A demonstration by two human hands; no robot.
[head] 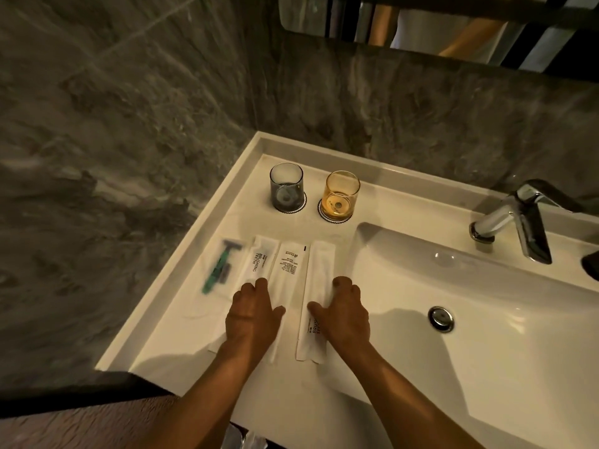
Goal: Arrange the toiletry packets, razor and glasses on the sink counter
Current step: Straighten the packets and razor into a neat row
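Observation:
On the white sink counter point(201, 325) three long white toiletry packets lie side by side: one marked "brushing teeth" point(259, 257), a middle one with small print point(290, 264), and a right one point(319, 273). Left of them lies a green razor point(218, 267) in a clear wrapper. Behind stand a grey glass point(287, 186) and an amber glass point(340, 196), each on a round coaster. My left hand point(251, 314) rests flat on the left and middle packets. My right hand point(343, 311) presses flat on the right packet, fingers spread.
The basin point(453, 286) with its round drain point(440, 318) opens right of the packets. A chrome tap point(515, 222) stands at the back right. Dark marble walls close the left and back. A mirror point(421, 24) hangs above.

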